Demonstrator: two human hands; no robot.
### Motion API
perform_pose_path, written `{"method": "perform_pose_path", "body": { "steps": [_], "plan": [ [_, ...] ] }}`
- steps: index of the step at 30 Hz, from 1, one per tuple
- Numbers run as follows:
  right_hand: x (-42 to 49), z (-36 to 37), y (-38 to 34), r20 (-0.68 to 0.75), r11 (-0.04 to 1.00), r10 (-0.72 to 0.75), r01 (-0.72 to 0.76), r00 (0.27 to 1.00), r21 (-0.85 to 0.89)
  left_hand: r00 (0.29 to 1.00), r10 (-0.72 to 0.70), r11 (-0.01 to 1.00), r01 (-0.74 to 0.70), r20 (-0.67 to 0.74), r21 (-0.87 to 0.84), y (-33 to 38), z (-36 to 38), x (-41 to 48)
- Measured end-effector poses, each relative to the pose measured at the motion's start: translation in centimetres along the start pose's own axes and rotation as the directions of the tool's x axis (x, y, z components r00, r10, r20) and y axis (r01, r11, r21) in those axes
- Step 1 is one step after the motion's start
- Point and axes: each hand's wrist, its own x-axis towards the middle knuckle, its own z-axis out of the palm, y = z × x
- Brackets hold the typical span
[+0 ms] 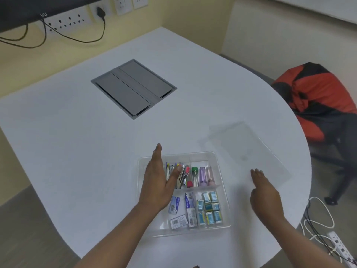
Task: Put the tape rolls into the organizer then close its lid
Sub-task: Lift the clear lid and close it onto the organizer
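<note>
A clear plastic organizer (222, 171) sits on the white table near its front edge, lid off. Its compartments hold pens and clips, small tubes, stapler-pin packets and several small blue boxes. The clear lid (251, 149) lies flat on the table to the organizer's right, hard to make out. My left hand (157, 182) hovers flat over the organizer's left side, fingers apart, holding nothing. My right hand (263, 192) rests to the right of the organizer, at the lid's near edge, fingers spread. No tape rolls are visible.
A grey cable hatch (133, 88) is set into the table's middle. A chair with a red and black bag (316, 99) stands at the right. Cables and a power strip (340, 250) lie on the floor at lower right. Wall sockets sit behind the table.
</note>
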Motion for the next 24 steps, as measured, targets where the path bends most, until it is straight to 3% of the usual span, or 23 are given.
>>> {"method": "perform_pose_path", "body": {
  "steps": [3, 8, 12, 17, 21, 24],
  "plan": [
    [1.7, -2.6, -1.0, -0.202, 0.998, -0.048, 0.056, 0.978, 0.033, 1.000, -0.005, 1.000, 0.005, -0.014, -0.008, 0.5, -0.3, 0.2],
    [4.0, -5.7, -3.6, -0.342, 0.988, -0.074, 0.116, 0.937, 0.105, 0.999, -0.010, 1.000, 0.010, -0.040, -0.001, 1.2, -1.3, 0.7],
    [4.7, -7.2, -6.7, -0.375, 0.943, -0.252, 0.313, 0.892, 0.111, 0.997, -0.020, 1.000, 0.019, -0.069, -0.008, 1.7, -2.6, 1.4],
    [5.5, -8.9, -10.8, -0.377, 0.805, -0.496, 0.577, 0.783, 0.140, 0.985, -0.013, 1.000, 0.008, -0.173, -0.030, 1.7, -5.4, 3.4],
    [5.9, -10.9, -13.5, -0.418, 0.690, -0.560, 0.682, 0.715, 0.242, 0.949, -0.113, 0.984, 0.065, -0.295, -0.167, 0.7, -8.9, 4.9],
    [6.0, -11.8, -15.2, -0.462, 0.622, -0.546, 0.708, 0.698, 0.335, 0.935, -0.166, 0.969, 0.097, -0.312, -0.225, -0.3, -10.6, 4.7]
  ]
}}
